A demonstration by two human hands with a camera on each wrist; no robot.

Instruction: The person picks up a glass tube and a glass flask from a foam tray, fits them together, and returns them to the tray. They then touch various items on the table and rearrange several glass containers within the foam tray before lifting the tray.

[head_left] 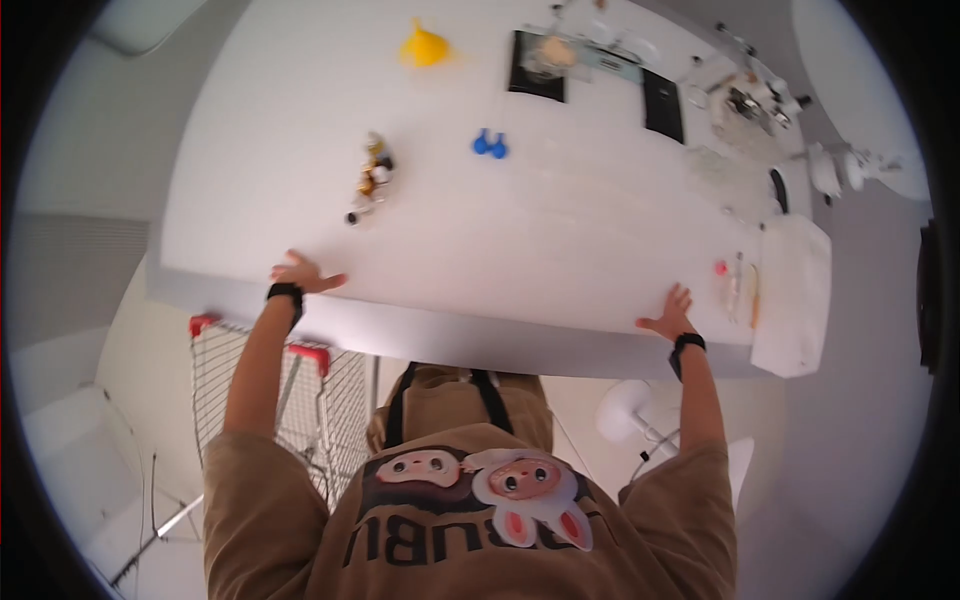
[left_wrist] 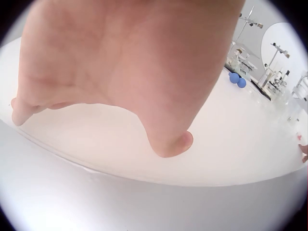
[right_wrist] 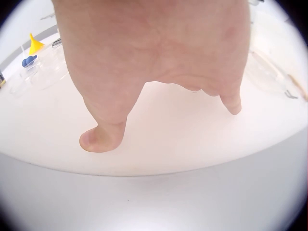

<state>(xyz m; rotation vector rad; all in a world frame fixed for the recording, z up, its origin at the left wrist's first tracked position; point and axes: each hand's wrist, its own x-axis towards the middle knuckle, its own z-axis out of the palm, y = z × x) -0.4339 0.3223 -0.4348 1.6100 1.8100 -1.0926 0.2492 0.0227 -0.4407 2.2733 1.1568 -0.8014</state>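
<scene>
The left hand rests with spread fingers on the white table near its front edge; it holds nothing. In the left wrist view the palm arches over the tabletop, thumb and little finger down. The right hand likewise rests spread near the front edge on the right, holding nothing; its palm fills the top of the right wrist view. Beyond the left hand lies a cluster of small metal and brass parts. A pink item and thin sticks lie right of the right hand.
Two blue bulbs and a yellow funnel are farther back. Black-and-glass apparatus, a black panel and stands with glassware occupy the back right. A white box stands at the right end; a wire cart is below the left edge.
</scene>
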